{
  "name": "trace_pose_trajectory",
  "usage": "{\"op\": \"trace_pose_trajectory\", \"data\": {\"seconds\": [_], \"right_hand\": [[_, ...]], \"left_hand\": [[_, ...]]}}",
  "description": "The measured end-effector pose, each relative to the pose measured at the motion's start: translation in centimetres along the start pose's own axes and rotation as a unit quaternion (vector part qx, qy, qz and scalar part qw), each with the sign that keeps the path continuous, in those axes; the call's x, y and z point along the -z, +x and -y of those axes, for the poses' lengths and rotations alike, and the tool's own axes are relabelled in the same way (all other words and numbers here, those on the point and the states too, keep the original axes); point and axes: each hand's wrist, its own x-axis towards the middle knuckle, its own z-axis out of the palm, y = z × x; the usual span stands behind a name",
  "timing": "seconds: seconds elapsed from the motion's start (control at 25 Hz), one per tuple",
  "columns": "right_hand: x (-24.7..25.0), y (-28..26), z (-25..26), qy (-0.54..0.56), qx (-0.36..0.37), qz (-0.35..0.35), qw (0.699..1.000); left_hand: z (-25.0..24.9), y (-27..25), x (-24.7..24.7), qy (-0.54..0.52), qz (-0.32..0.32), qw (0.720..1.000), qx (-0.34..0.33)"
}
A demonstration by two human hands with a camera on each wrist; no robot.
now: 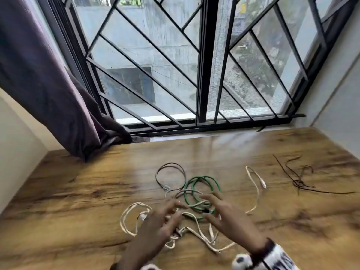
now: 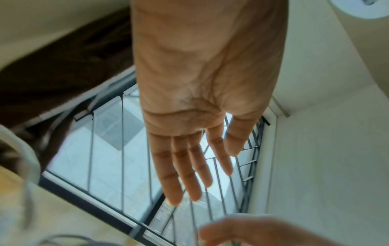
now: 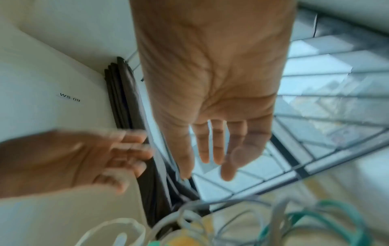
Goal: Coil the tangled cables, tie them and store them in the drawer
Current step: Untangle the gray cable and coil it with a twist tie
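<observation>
Green cable (image 1: 202, 189), grey cable (image 1: 171, 173) and cream cable (image 1: 134, 217) lie tangled near the middle of the bench (image 1: 68, 191), toward its near edge. Both hands hover just above them, left hand (image 1: 159, 221) and right hand (image 1: 228, 213) with fingers spread and holding nothing. Best to lift one plug end first and draw that cable free before coiling. The heap has no single axis; its loops sprawl roughly left to right.

left hand (image 1: 155, 223): fingers straight, spread, palm down | right hand (image 1: 228, 217): same, holding nothing
</observation>
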Motion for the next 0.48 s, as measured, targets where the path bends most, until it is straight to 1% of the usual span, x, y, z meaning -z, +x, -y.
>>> {"op": "trace_pose_trajectory", "data": {"seconds": [0.04,0.08,0.12,0.16,0.2,0.24,0.28,0.32,0.4,0.44,0.48], "right_hand": [[-0.6,1.5,1.1,-0.015,0.021,0.018,1.000],[-0.7,2.5,2.1,-0.051,0.035,0.035,0.997],[-1.1,3.5,2.7,-0.073,0.043,0.053,0.995],[-0.7,4.3,3.5,-0.089,0.036,0.053,0.994],[-0.1,4.8,3.3,-0.071,0.029,0.038,0.996],[0.9,4.9,2.8,-0.021,0.025,0.013,0.999],[2.1,5.0,2.2,0.031,0.036,-0.025,0.999],[3.5,5.1,1.4,0.071,0.048,-0.072,0.994],[6.0,6.0,0.5,0.078,0.071,-0.167,0.980],[7.3,6.6,0.1,0.071,0.077,-0.203,0.973],[8.6,7.1,-0.1,0.067,0.080,-0.224,0.969]], "left_hand": [[0.0,1.5,-1.1,0.004,0.009,1.000,-0.017],[0.0,2.7,-1.8,0.044,0.009,0.998,-0.043],[0.4,4.0,-2.9,0.097,0.024,0.992,-0.071],[0.1,4.9,-3.5,0.167,0.046,0.981,-0.087],[0.8,5.8,-3.7,0.207,0.066,0.972,-0.087],[1.0,6.3,-3.4,0.214,0.071,0.971,-0.084],[1.0,6.7,-2.7,0.210,0.060,0.972,-0.087],[1.2,7.3,-1.6,0.184,0.037,0.978,-0.094],[0.9,8.7,0.9,0.081,0.015,0.992,-0.097],[0.7,9.4,2.3,0.041,0.009,0.995,-0.095],[0.3,10.1,3.5,0.016,0.003,0.995,-0.102]]}}
